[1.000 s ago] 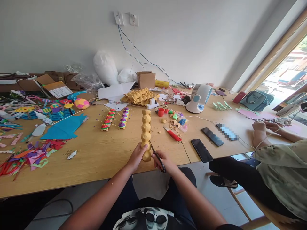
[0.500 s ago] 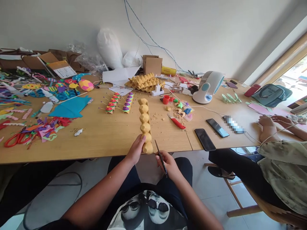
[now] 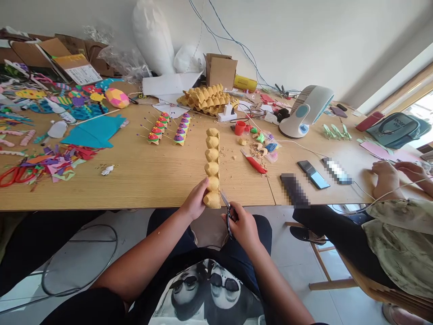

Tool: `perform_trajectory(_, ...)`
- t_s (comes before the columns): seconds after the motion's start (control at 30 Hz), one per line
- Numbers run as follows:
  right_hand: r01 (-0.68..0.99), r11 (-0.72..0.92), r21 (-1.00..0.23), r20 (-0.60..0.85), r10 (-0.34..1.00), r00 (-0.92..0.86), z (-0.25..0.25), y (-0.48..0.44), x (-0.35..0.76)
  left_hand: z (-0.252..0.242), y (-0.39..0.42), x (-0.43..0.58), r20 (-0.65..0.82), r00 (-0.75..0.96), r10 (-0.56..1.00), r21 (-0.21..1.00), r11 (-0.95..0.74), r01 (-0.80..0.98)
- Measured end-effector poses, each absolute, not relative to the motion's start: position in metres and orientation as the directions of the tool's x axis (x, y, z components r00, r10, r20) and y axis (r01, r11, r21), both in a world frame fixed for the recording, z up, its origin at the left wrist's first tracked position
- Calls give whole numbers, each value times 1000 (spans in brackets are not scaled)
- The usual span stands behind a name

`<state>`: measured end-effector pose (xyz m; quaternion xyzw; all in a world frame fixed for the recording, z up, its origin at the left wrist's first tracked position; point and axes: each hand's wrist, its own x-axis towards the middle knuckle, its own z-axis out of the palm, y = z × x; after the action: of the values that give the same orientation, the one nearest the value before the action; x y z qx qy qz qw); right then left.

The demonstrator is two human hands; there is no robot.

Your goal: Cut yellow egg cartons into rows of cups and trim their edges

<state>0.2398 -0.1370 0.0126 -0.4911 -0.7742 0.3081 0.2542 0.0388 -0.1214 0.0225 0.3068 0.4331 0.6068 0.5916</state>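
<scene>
A strip of yellow-brown egg carton (image 3: 212, 155), a single row of several cups, extends over the table edge toward me. My left hand (image 3: 196, 198) grips its near end from the left side. Black-handled scissors (image 3: 231, 219) are in my right hand (image 3: 244, 224), with fingers around the handles. The blades point up and left, their tips close to the strip's right edge near the last cups; whether they touch it I cannot tell. Farther back stand two painted carton strips, one red and green (image 3: 158, 127) and one purple (image 3: 182, 128), with pins sticking out.
Stacked egg cartons (image 3: 206, 100) lie at the back beside a cardboard box (image 3: 221, 72). A red-handled knife (image 3: 254, 162), phones (image 3: 314, 174) and a white fan (image 3: 306, 111) are to the right. Colourful scraps (image 3: 61, 167) cover the left. A person's hands (image 3: 387, 174) rest at far right.
The scissors have turned, and their finger loops and blades now show beside the strip's edge. My right hand has moved slightly up and right. The whole view has shifted a little.
</scene>
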Motion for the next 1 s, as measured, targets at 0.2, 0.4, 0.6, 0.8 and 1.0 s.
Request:
perform_trajectory(0.2,616,371,-695,115,903,-414,8,-133,234,25,-120,33,-213,-16,977,829,173,-532)
perform_trajectory(0.4,619,475,-625,192,863,-468,11,-133,238,25,-120,29,-204,61,977,795,201,-572)
perform_trajectory(0.6,604,554,-572,225,815,-534,14,-130,245,25,-121,28,-167,109,980,770,199,-606)
perform_trajectory(0.8,625,595,-506,279,798,-534,16,-127,244,26,-123,27,-158,184,970,715,241,-656)
perform_trajectory(1.0,608,642,-467,329,765,-554,14,-122,245,22,-122,25,-174,201,964,692,265,-672)
